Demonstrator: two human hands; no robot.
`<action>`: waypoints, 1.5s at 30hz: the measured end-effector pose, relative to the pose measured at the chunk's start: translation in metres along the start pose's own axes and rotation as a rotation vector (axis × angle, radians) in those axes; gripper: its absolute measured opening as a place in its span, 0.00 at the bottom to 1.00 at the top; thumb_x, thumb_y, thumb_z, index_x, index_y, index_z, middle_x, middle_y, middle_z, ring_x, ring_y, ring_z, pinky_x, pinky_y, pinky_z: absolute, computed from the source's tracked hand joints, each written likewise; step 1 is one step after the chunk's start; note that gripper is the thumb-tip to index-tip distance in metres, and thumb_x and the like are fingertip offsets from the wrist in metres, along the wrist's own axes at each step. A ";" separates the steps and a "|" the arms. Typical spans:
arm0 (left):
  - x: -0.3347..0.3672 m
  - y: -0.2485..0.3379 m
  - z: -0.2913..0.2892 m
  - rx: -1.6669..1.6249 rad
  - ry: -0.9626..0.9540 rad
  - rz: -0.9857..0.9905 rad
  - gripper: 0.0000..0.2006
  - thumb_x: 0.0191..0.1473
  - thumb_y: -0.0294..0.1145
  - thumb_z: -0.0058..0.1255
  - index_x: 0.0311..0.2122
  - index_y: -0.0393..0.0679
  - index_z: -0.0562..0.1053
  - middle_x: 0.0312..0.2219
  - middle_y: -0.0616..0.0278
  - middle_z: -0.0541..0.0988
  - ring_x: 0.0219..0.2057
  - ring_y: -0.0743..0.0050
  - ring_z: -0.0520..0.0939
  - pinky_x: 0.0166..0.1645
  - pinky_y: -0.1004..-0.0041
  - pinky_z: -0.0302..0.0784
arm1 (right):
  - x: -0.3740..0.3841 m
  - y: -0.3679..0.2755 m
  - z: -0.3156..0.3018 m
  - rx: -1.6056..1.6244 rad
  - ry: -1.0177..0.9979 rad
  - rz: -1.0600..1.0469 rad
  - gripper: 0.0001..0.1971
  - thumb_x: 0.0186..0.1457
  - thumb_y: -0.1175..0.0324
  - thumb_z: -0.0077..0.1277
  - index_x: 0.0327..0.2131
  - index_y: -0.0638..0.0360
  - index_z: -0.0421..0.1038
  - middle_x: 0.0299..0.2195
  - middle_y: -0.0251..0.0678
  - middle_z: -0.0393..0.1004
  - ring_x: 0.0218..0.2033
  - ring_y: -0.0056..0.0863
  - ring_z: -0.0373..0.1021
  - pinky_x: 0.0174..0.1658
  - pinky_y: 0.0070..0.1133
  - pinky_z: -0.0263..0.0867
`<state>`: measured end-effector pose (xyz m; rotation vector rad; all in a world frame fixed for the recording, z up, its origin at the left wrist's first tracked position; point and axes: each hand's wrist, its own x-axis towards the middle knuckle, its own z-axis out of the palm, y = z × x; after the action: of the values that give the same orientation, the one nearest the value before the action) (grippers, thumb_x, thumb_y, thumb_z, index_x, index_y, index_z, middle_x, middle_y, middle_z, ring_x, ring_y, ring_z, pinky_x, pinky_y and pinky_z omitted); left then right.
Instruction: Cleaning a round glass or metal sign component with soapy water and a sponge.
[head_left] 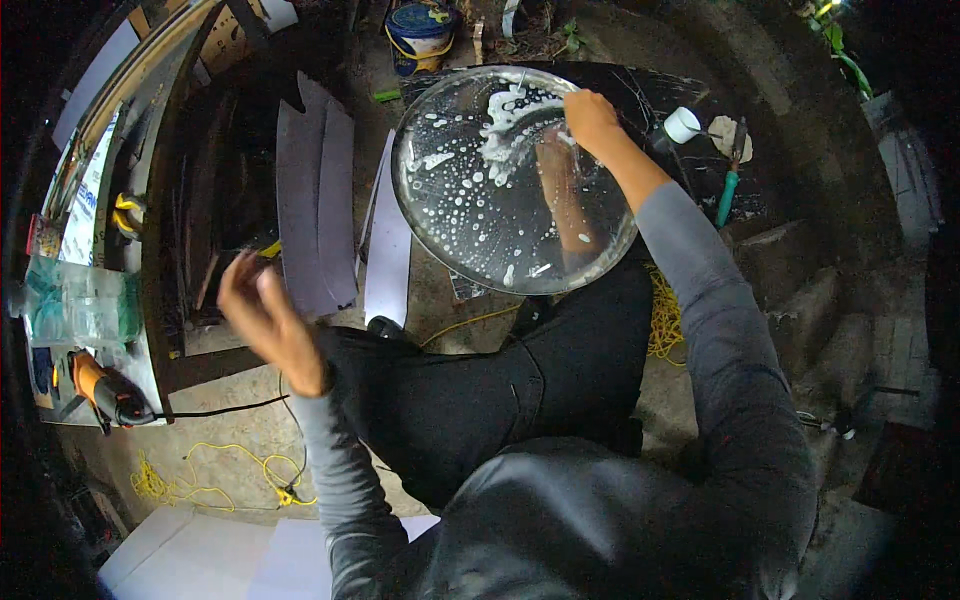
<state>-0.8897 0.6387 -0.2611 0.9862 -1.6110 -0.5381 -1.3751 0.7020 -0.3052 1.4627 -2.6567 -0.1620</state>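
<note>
A round disc of clear glass (pixel 470 215) lies in front of me on a dark board, speckled with white drops and a white smear near its far edge. My right hand (pixel 590 118) rests on the disc's far right rim, fingers curled against the glass; whether it holds a cloth I cannot tell. My left hand (pixel 262 315) hangs in the air to the left, away from the disc, fingers apart and holding nothing. It is slightly blurred. My dark trouser leg (pixel 480 390) stretches below the disc.
Grey strips (pixel 318 190) lie left of the disc. A blue-and-yellow tub (pixel 420 30) stands beyond it. A white cup (pixel 682 124) and a teal-handled tool (pixel 728 190) lie to the right. An orange power tool (pixel 105 390) and yellow cord (pixel 215 470) sit at the left.
</note>
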 end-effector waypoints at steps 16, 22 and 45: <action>-0.027 -0.067 0.171 -0.279 -0.534 -0.337 0.21 0.65 0.39 0.42 0.56 0.34 0.67 0.38 0.48 0.80 0.38 0.64 0.80 0.43 0.68 0.73 | 0.035 0.018 -0.002 -0.241 -0.120 -0.298 0.10 0.49 0.76 0.52 0.36 0.66 0.78 0.38 0.52 0.77 0.43 0.47 0.73 0.47 0.38 0.71; -0.028 -0.062 0.169 -0.418 -0.522 -0.334 0.20 0.66 0.33 0.39 0.57 0.32 0.67 0.44 0.46 0.80 0.44 0.64 0.80 0.50 0.71 0.72 | 0.052 -0.012 0.004 -0.163 0.179 -0.575 0.11 0.53 0.71 0.51 0.37 0.67 0.78 0.47 0.43 0.72 0.51 0.43 0.65 0.54 0.37 0.63; -0.029 -0.061 0.168 -0.521 -0.488 -0.360 0.19 0.66 0.33 0.39 0.57 0.35 0.69 0.46 0.54 0.79 0.45 0.74 0.77 0.52 0.74 0.70 | 0.029 0.073 -0.017 -0.004 -0.244 -0.374 0.12 0.45 0.83 0.56 0.37 0.65 0.76 0.38 0.43 0.76 0.42 0.48 0.73 0.47 0.34 0.69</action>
<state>-1.0287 0.6036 -0.3714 0.7765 -1.5808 -1.4548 -1.4497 0.7156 -0.2770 2.0462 -2.5189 -0.3981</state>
